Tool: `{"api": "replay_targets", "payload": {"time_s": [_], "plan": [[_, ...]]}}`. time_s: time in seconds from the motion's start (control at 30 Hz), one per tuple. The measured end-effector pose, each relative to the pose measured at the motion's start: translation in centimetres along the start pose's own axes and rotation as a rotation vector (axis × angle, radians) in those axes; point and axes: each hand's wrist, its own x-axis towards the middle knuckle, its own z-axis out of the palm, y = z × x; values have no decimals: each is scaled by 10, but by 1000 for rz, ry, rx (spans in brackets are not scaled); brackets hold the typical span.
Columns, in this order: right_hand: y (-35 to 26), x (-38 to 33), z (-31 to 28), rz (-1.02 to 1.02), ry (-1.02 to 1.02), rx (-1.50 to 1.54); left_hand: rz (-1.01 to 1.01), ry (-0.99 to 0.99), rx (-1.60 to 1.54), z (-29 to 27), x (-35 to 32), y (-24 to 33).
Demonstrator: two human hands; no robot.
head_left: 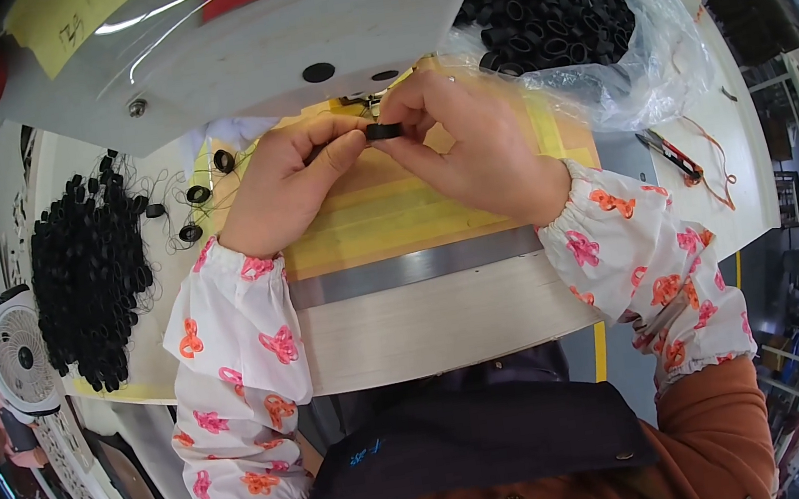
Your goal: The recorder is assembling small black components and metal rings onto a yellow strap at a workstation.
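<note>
Between the fingertips of both my hands is a small black ring-shaped band (384, 131), just in front of the sewing machine. My left hand (294, 177) pinches its left end between thumb and forefinger. On the other end, the thumb and fingers of my right hand (467, 145) are closed. The machine's pale grey head (223, 61) hangs over the work and hides most of its needle area. Under my hands lies a yellow-taped work surface (385, 216). A few loose black rings (199, 194) with trailing threads lie left of my left hand.
A large heap of black bands (91, 280) joined by threads covers the table's left side. At the back right, a clear plastic bag (668, 63) holds many more black rings (550, 13). Red-and-black thread snips (672, 158) lie at right. A white fan (21, 352) stands beyond the left edge.
</note>
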Motion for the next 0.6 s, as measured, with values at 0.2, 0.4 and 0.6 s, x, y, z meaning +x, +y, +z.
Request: {"api": "replay_targets", "payload": {"time_s": [0.2,0.4,0.6], "plan": [[-8,-4,0,-192,-140,-366,20,62,210,14,-2,-1],[-12,-2,2,-253,-171,-391,128,94,255,16,-4,-2],[-2,-7,3,-140,-146,-272,73,128,286,15,-2,-2]]}}
